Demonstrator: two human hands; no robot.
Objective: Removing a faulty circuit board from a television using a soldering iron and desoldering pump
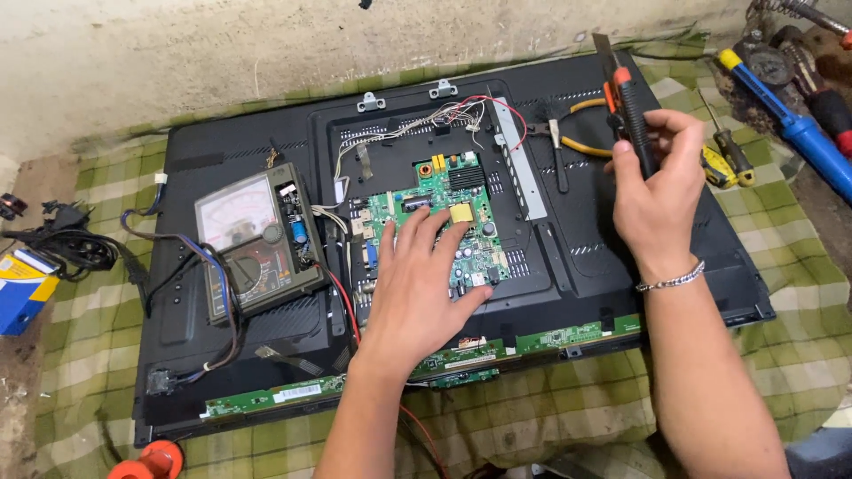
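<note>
Green circuit board (448,226) under flat, open left hand (417,284); right hand (657,191) clasping black-and-orange tool (627,111) above.

We see left hand (417,284) covering lower part of green circuit board (444,208); parts beneath hidden. Right hand (657,191) wraps orange-black tool (626,111), grip end hidden. Blue-handled tool (803,133) cut by right edge. Orange object (151,461) cut by bottom edge. Board markings too small for us.

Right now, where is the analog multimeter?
In the head view, the analog multimeter lies on the left half of the black TV back panel, left of the green circuit board that the left hand presses on.
</note>
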